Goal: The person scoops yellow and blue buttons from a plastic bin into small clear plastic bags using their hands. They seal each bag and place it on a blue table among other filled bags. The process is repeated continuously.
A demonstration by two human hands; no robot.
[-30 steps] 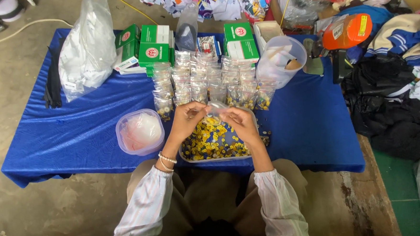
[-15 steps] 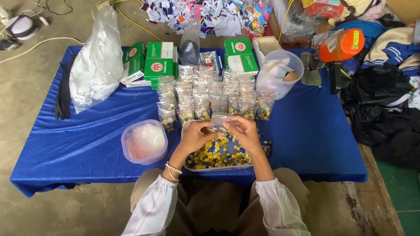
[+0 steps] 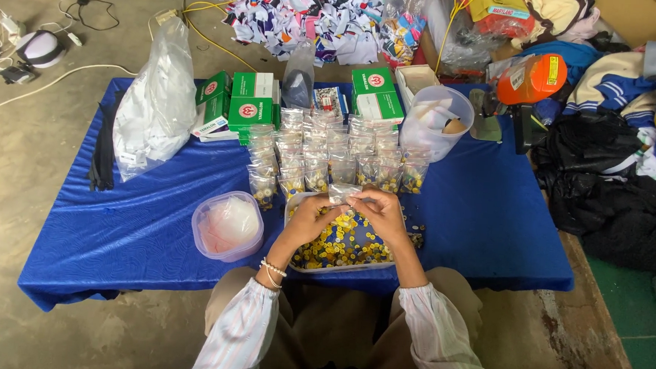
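From where I sit, both hands meet just above centre of the frame: the left hand (image 3: 307, 219) and the right hand (image 3: 380, 213) each pinch a small clear packet (image 3: 342, 193) between the fingertips, holding it over the far edge of the tray of yellow and dark buttons (image 3: 340, 245). I think the packet's mouth is between the fingers, but it is too small here to tell whether it is open or sealed.

The risks, as I judge them: the film is slick, so a loose pinch could let the packet drop and spill into the tray or onto the blue desk (image 3: 139, 227). The rows of filled packets (image 3: 329, 158) stand just beyond the hands, in the upper middle of the frame, and a forward nudge of the knuckles could topple them. A few stray buttons (image 3: 417, 234) already lie right of the tray, near the right wrist. The lidded round tub (image 3: 227, 226) sits just left of the left forearm, where an elbow sweep could push it.
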